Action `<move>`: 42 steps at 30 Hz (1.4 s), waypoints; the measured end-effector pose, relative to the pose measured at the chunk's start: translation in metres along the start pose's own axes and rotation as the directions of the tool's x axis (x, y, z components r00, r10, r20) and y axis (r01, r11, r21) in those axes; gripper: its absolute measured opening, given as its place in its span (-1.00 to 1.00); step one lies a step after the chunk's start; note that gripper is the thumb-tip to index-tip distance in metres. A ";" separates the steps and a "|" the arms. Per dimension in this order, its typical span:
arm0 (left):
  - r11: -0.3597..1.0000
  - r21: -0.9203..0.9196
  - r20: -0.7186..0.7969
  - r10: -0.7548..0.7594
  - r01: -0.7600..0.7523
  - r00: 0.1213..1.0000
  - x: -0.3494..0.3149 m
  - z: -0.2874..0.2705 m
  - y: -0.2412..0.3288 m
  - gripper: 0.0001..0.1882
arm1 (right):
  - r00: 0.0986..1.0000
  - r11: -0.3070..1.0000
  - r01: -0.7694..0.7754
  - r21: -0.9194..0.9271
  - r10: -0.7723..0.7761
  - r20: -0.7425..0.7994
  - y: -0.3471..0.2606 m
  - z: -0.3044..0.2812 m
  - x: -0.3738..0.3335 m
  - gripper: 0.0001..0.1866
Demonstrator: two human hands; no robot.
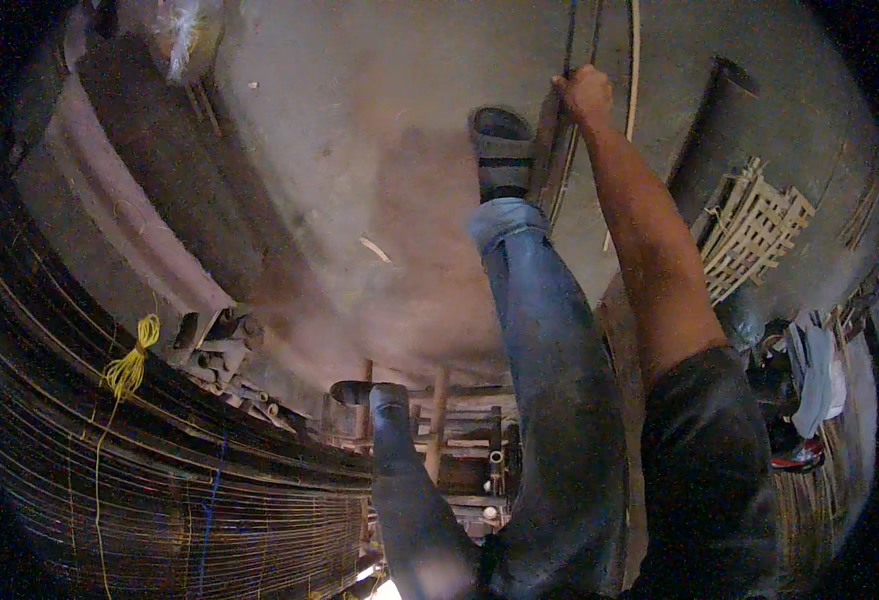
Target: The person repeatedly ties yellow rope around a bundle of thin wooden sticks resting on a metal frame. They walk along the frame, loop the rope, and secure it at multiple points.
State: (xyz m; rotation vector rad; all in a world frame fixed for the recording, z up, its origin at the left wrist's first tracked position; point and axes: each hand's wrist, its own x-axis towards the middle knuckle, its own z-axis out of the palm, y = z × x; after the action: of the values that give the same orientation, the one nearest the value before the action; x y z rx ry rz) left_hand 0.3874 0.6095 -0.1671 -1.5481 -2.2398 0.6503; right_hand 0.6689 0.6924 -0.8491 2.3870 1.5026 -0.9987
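My right hand (588,95) is closed around a long, narrow dark strip (557,165) at the top right of centre. The strip runs past the upper edge of the view and down beside my leg; its material is hard to make out. Just right of the hand, a thin pale curved strip (635,60) lies apart from it. My right arm reaches up from the lower right, in a short dark sleeve. My left hand does not appear. A grey sandal (503,150) is on my foot, close to the strip.
Stacked slatted blinds (190,500) fill the lower left, with a yellow cord bundle (135,360) on them. A long pale roll (130,210) lies at the left. At the right are a woven lattice panel (760,225), a dark tube-like piece (705,125) and piled cloth (815,370).
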 end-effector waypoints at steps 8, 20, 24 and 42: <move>0.946 0.300 0.022 -0.135 0.123 0.991 -0.014 -0.073 -0.066 -0.20 | 0.996 0.967 0.091 0.239 -0.082 -0.046 0.102 -0.020 -0.266 -0.63; 0.045 -0.999 0.001 0.525 -0.026 0.851 -0.217 -0.095 -0.004 -0.33 | 0.793 0.440 0.570 0.694 -0.072 -0.605 -0.142 -0.570 -0.499 -0.78; -0.232 -0.894 0.254 0.442 0.383 0.860 -0.279 -0.127 -0.003 -0.37 | 0.798 0.253 0.602 0.757 -0.222 -0.560 -0.221 -0.607 -0.585 -0.78; 0.175 -0.974 0.107 -0.209 0.144 0.972 -0.413 -0.068 -0.408 -0.63 | 0.780 0.671 0.510 0.538 -0.624 0.039 -0.105 -0.333 -0.667 -0.60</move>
State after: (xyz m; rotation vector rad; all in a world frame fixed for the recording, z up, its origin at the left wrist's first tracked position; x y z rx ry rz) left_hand 0.2476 0.1113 0.1052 -1.5526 -2.8474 -1.2568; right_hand 0.5472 0.3959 -0.1681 1.9616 2.1793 -1.9429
